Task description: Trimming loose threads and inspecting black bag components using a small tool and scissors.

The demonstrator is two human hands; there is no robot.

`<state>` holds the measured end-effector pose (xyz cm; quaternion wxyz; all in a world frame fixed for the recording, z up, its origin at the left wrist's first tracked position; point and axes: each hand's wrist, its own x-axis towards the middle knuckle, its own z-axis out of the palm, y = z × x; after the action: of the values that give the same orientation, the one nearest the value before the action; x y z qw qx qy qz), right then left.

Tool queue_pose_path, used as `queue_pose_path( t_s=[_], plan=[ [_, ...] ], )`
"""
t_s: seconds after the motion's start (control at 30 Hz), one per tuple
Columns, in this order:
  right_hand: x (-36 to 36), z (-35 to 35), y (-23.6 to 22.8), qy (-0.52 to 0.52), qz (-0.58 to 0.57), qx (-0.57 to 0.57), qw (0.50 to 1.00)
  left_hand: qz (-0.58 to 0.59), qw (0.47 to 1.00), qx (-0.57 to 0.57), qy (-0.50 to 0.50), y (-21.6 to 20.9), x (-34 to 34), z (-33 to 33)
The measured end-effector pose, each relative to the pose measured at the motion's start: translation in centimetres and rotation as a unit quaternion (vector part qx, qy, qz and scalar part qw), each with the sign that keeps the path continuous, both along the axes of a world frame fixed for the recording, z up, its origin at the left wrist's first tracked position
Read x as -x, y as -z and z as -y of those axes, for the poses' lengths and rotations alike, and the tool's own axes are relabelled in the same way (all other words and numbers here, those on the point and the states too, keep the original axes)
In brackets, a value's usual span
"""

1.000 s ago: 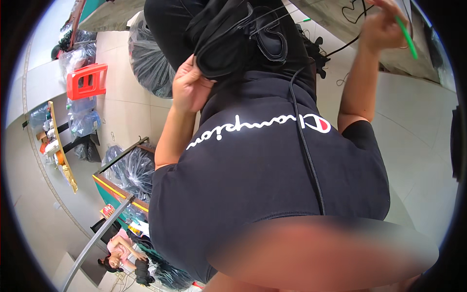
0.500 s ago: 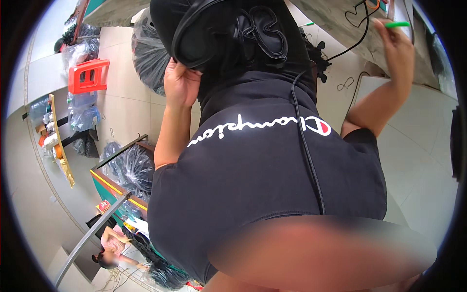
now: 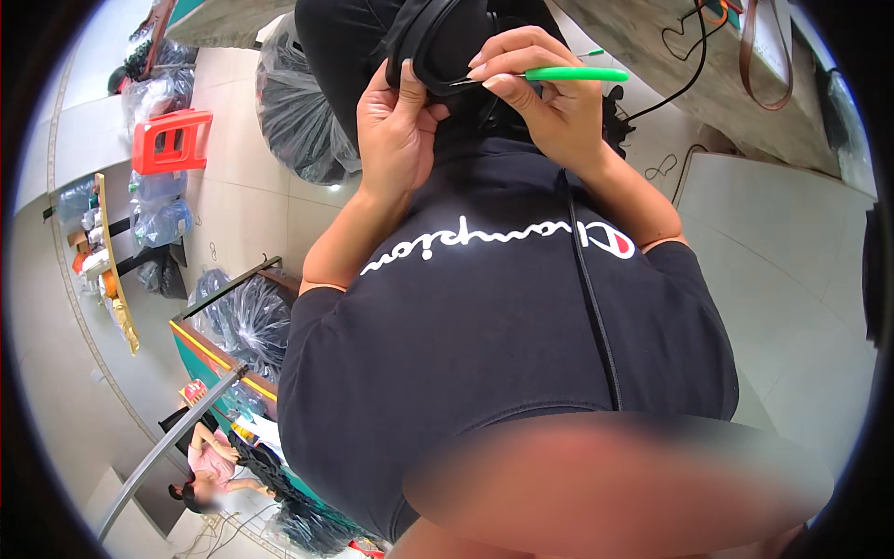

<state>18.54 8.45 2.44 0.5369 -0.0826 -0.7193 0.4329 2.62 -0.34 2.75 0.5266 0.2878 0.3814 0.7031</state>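
My left hand pinches the edge of a black padded piece with a thick curved rim, thumb on top. The piece lies over my lap. In my right hand is a slim tool with a green handle and a thin metal tip. The tip points left and meets the rim close to my left thumb; whether it goes into the material I cannot tell. Folds of black material and my fingers hide the far part of the piece.
A clear bag of dark goods sits on the floor at left, with a red stool beyond it. At right stands a worktable with a black cable and a brown strap. Another person sits at lower left.
My right hand came in from the far right with the green-handled tool and brought its tip to the rim. My left hand moved right and lifted the black piece's edge.
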Motion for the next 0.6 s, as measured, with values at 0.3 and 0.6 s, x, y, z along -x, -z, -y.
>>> queue_pose_path(
  t_s=[0.3, 0.6],
  plan=[
    [0.3, 0.1, 0.3, 0.029, 0.015, -0.057, 0.998, 0.004, 0.999, 0.034, -0.024, -1.4, -1.0, 0.0],
    [-1.1, -0.3, -1.4, -0.039, 0.152, 0.027, 0.987, -0.009, 0.996, 0.068, -0.054, -1.2, -1.0, -0.2]
  ],
)
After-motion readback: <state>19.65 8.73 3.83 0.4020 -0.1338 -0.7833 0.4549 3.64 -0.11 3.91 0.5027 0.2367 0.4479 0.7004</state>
